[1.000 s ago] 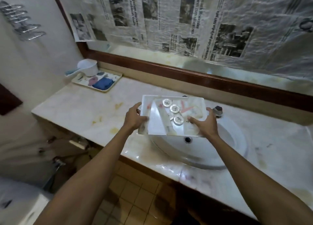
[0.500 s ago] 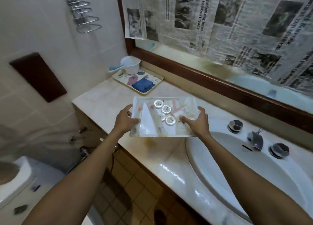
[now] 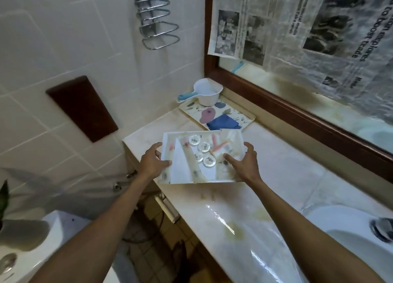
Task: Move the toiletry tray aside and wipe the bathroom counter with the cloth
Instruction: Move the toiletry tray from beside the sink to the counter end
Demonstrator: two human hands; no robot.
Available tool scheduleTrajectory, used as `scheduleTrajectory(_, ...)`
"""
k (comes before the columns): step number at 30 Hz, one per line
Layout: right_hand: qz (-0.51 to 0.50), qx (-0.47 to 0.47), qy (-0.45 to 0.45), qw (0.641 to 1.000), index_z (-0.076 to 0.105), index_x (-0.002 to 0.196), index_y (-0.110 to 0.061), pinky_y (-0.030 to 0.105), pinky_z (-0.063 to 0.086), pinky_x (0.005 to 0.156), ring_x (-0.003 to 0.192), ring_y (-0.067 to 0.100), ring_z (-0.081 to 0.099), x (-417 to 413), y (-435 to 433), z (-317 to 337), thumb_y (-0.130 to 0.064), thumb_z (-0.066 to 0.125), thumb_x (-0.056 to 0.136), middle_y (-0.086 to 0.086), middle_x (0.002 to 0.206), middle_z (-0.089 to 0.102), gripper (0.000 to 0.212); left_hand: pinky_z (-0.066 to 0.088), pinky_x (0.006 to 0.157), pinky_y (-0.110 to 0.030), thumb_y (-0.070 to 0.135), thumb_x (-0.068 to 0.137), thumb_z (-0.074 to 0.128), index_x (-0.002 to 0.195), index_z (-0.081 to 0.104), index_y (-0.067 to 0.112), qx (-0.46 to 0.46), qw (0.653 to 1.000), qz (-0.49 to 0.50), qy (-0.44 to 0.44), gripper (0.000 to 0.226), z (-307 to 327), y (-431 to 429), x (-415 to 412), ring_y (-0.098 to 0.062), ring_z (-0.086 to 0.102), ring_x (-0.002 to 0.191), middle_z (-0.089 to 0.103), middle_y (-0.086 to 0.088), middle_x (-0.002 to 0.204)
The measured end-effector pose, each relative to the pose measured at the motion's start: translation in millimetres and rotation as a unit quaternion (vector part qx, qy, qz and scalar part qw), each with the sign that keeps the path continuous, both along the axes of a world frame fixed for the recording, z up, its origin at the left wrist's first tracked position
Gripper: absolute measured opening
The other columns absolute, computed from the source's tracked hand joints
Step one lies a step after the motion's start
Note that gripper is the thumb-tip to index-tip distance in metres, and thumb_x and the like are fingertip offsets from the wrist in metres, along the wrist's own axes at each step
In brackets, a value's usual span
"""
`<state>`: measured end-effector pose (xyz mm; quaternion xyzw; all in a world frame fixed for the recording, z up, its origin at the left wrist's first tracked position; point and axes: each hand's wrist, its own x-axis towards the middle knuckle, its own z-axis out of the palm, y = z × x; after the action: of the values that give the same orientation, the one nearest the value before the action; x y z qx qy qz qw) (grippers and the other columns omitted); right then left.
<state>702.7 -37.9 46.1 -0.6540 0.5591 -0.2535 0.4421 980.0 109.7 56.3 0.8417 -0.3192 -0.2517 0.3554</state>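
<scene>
The white toiletry tray (image 3: 231, 179) holds round capped bottles, tubes and sachets. It is over the left part of the marble counter (image 3: 274, 182). My left hand (image 3: 152, 161) grips its left edge. My right hand (image 3: 244, 162) holds its right side, fingers inside the rim. Whether the tray rests on the counter or hangs just above it is unclear. A folded blue cloth (image 3: 223, 123) lies on a patterned tray (image 3: 244, 117) at the counter's far left corner.
A white scoop with a blue handle (image 3: 205, 94) stands on the patterned tray. The white basin (image 3: 348, 229) sits at the right. Yellowish stains mark the counter near its front. A newspaper-covered mirror (image 3: 308, 37) lines the back. A toilet (image 3: 53, 240) stands below left.
Both hands have carried the tray leftward from above the basin to the counter's left part, closer to the patterned tray. The view has swung left with them.
</scene>
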Motion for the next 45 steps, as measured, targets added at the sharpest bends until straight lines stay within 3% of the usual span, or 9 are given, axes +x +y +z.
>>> scheduleTrajectory(4,0.007,0.021,-0.002,1.000,0.032,0.145,-0.021,0.037,0.045,0.098,0.120,0.027,0.054,63.6,-8.2,-18.4,-0.048,0.081,0.073,0.009,0.139,0.043,0.091,0.058,0.083,-0.050,0.009,0.076,0.085,0.142,0.050,0.022,0.006,0.999,0.028,0.040,0.077,-18.5,-4.5,54.2,-0.032,0.064,0.096,0.059,-0.013,0.102)
scheduleTrajectory(10,0.017,0.046,0.002,0.999,0.035,0.146,-0.019,0.045,0.046,0.106,0.127,0.029,0.052,135.3,-12.3,-54.2,-0.045,0.080,0.077,0.011,0.144,0.043,0.087,0.054,0.086,-0.037,0.013,0.078,0.084,0.144,0.046,0.021,0.058,0.997,0.028,0.032,0.077,-49.3,-6.4,119.7,-0.030,0.062,0.108,0.063,-0.014,0.123)
scheduleTrajectory(17,0.062,0.054,0.047,0.995,0.036,0.148,-0.016,0.041,0.045,0.106,0.128,0.029,0.052,174.9,-24.0,-71.8,-0.046,0.081,0.075,0.012,0.143,0.043,0.090,0.053,0.098,-0.051,0.013,0.081,0.082,0.143,0.047,0.017,0.082,0.996,0.037,0.027,0.071,-76.0,-1.2,153.4,-0.031,0.056,0.126,0.061,-0.009,0.136)
scheduleTrajectory(22,0.117,0.077,0.049,0.989,0.023,0.154,-0.017,0.038,0.041,0.109,0.135,0.027,0.045,195.4,-45.1,-68.3,-0.044,0.088,0.067,0.009,0.151,0.042,0.112,0.050,0.101,-0.051,0.016,0.082,0.081,0.146,0.044,0.015,0.086,0.994,0.060,0.000,0.074,-84.6,-4.6,160.9,-0.034,0.053,0.127,0.060,-0.011,0.136)
scheduleTrajectory(26,0.196,0.119,0.071,0.971,0.005,0.157,-0.020,0.036,0.038,0.111,0.141,0.026,0.038,199.9,-61.1,-60.7,-0.038,0.097,0.052,0.005,0.156,0.035,0.141,0.049,0.103,-0.047,0.016,0.083,0.081,0.149,0.041,0.017,0.057,0.994,0.084,0.043,0.077,-83.1,-13.1,161.7,-0.032,0.052,0.130,0.056,-0.009,0.142)
scheduleTrajectory(29,0.262,0.092,0.125,0.952,0.000,0.157,-0.019,0.035,0.040,0.107,0.139,0.028,0.039,193.3,-62.5,-55.7,-0.035,0.100,0.046,0.006,0.154,0.037,0.151,0.053,0.093,-0.040,0.019,0.082,0.082,0.146,0.045,0.018,0.043,0.991,0.100,0.073,0.074,-83.3,-14.8,161.6,-0.031,0.056,0.124,0.059,-0.007,0.136)
scheduleTrajectory(34,0.270,0.018,0.127,0.954,0.021,0.153,-0.022,0.030,0.036,0.098,0.135,0.029,0.045,185.5,-64.7,-58.4,-0.028,0.098,0.050,0.004,0.151,0.044,0.128,0.055,0.091,-0.043,0.024,0.083,0.081,0.144,0.044,0.019,0.043,0.987,0.112,0.107,0.071,-83.1,-19.1,162.1,-0.030,0.058,0.122,0.058,-0.007,0.135)
scheduleTrajectory(37,0.230,0.050,0.090,0.968,0.021,0.155,-0.019,0.036,0.039,0.108,0.138,0.029,0.043,187.8,-72.1,-62.3,-0.020,0.095,0.057,0.005,0.153,0.043,0.124,0.054,0.089,-0.040,0.023,0.084,0.080,0.142,0.046,0.016,0.040,0.984,0.129,0.112,0.068,-81.6,-22.6,160.9,-0.028,0.060,0.118,0.059,-0.009,0.135)
scheduleTrajectory(45,0.182,0.037,0.041,0.982,0.028,0.153,-0.013,0.030,0.031,0.109,0.140,0.026,0.039,200.1,-90.0,-60.1,-0.010,0.091,0.064,0.009,0.152,0.042,0.110,0.052,0.076,-0.030,0.022,0.088,0.076,0.136,0.052,0.014,0.020,0.973,0.164,0.160,0.054,-74.3,-38.0,154.5,-0.023,0.061,0.107,0.063,-0.008,0.131)
